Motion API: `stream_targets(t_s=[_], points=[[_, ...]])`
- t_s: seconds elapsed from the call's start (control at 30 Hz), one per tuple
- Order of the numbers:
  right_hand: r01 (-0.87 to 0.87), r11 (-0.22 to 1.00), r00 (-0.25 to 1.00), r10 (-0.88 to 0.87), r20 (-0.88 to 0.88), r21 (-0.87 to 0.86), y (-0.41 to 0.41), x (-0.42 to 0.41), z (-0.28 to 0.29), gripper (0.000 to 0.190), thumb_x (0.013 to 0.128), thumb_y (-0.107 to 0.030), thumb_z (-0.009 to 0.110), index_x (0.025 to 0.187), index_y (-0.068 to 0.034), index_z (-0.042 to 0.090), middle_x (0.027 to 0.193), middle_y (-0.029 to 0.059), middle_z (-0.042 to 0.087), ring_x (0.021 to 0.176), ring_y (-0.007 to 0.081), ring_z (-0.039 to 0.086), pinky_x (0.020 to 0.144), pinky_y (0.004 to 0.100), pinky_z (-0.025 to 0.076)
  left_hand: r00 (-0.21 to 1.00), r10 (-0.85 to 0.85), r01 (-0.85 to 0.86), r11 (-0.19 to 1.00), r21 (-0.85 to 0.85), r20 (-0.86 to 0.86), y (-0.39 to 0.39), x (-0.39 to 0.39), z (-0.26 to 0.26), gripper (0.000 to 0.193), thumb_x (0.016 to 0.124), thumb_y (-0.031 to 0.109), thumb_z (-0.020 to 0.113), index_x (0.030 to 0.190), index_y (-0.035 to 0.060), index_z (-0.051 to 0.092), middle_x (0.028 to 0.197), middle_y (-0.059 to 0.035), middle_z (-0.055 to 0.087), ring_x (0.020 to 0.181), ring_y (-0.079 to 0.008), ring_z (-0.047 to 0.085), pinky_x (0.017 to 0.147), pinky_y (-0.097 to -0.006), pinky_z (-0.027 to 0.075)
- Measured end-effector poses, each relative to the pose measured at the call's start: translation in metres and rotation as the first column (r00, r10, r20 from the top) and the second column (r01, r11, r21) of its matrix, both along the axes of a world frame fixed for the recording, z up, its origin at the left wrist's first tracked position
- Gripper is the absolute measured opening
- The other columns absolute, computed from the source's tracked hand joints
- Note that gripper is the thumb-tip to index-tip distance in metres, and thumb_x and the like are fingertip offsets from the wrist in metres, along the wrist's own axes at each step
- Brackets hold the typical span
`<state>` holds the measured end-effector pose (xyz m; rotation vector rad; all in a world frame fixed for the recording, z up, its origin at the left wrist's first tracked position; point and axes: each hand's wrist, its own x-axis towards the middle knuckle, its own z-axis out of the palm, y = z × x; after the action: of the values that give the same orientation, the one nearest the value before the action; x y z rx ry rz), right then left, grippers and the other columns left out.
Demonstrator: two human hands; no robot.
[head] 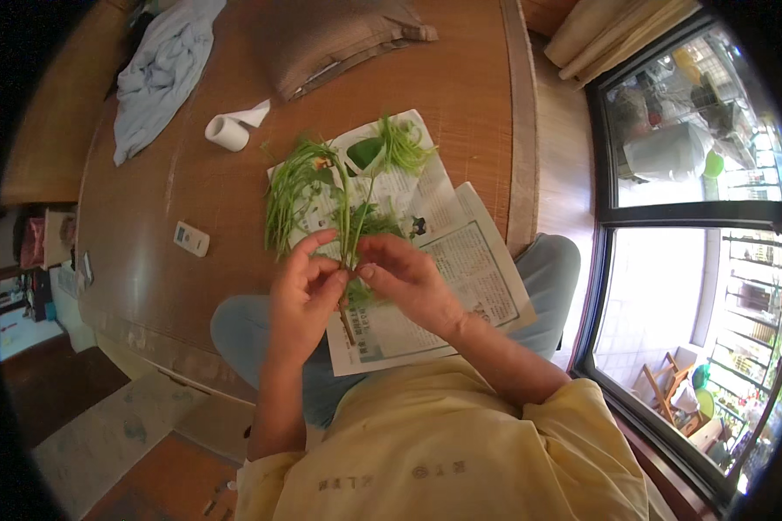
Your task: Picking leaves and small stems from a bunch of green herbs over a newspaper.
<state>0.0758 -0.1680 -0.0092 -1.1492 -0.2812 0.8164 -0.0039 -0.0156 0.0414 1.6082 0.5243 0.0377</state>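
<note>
Over the near part of a newspaper [440, 251], my left hand [311, 286] pinches a sprig of leafy green stems [344, 211] by its lower end. My right hand [407, 273] meets it there, its thumb and fingers around the stem beside my left fingertips. A brown stem end [347, 325] points down below the hands. On the paper's left side lies a bunch of long green stems [287, 202]. A smaller bunch of pale green stems [404, 146] lies at the far edge, beside a broad green leaf [365, 153]. Loose leaves [381, 223] lie partly behind the hands.
On the brown mat [234, 189] are a white paper roll [228, 133], a white remote control [191, 239], a brown cushion [345, 39] and a light blue cloth [166, 75]. The newspaper partly covers my crossed legs [547, 286]. A dark-framed glass door [599, 215] stands at the right.
</note>
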Motion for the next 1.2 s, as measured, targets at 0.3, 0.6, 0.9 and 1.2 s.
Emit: stream_targets(t_s=[0.3, 0.6, 0.9, 1.2], points=[[0.127, 0.989, 0.967, -0.105, 0.233, -0.081, -0.008, 0.003, 0.008, 0.009, 0.091, 0.002, 0.061, 0.098, -0.002, 0.058, 0.09, -0.001, 0.057, 0.076, 0.0035, 0.052, 0.064, 0.0202, 0.045, 1.0, -0.026, 0.026, 0.999, 0.02, 0.002, -0.01, 0.0, -0.001, 0.044, 0.087, -0.006, 0.06, 0.13, 0.0017, 0.051, 0.085, -0.0026, 0.062, 0.074, -0.0061, 0.057, 0.066, -0.0208, 0.046], [0.166, 0.986, 0.959, -0.155, 0.237, -0.026, -0.004, -0.002, -0.001, 0.01, 0.091, 0.001, 0.061, 0.1, -0.003, 0.058, 0.092, -0.0004, 0.056, 0.083, 0.0043, 0.054, 0.07, 0.0207, 0.047, 1.0, -0.027, 0.027, 1.0, -0.013, 0.001, -0.008, -0.001, -0.006, 0.045, 0.088, -0.007, 0.059, 0.131, 0.0021, 0.05, 0.086, -0.003, 0.063, 0.071, -0.0059, 0.056, 0.063, -0.0209, 0.046], [0.142, 0.99, 0.964, -0.134, 0.231, -0.018, -0.003, -0.006, -0.004, 0.01, 0.094, -0.001, 0.057, 0.104, -0.005, 0.058, 0.095, 0.0007, 0.056, 0.084, 0.0065, 0.055, 0.072, 0.0216, 0.047, 0.999, 0.018, -0.017, 1.0, 0.016, -0.032, -0.005, 0.0, -0.002, 0.043, 0.089, -0.005, 0.057, 0.131, 0.0025, 0.049, 0.085, -0.0045, 0.064, 0.068, -0.0063, 0.055, 0.062, -0.0213, 0.046], [0.042, 0.989, 0.983, -0.016, -0.181, 0.14, -0.011, 0.001, 0.005, 0.011, 0.094, 0.0, 0.053, 0.104, -0.002, 0.058, 0.109, 0.0131, 0.066, 0.085, 0.013, 0.062, 0.078, 0.0264, 0.052, 0.97, 0.235, -0.242, 0.944, -0.225, -0.054, 0.006, 0.004, -0.027, 0.042, 0.092, 0.005, 0.059, 0.133, 0.0029, 0.048, 0.087, -0.0076, 0.067, 0.065, -0.0079, 0.058, 0.055, -0.0218, 0.044]])
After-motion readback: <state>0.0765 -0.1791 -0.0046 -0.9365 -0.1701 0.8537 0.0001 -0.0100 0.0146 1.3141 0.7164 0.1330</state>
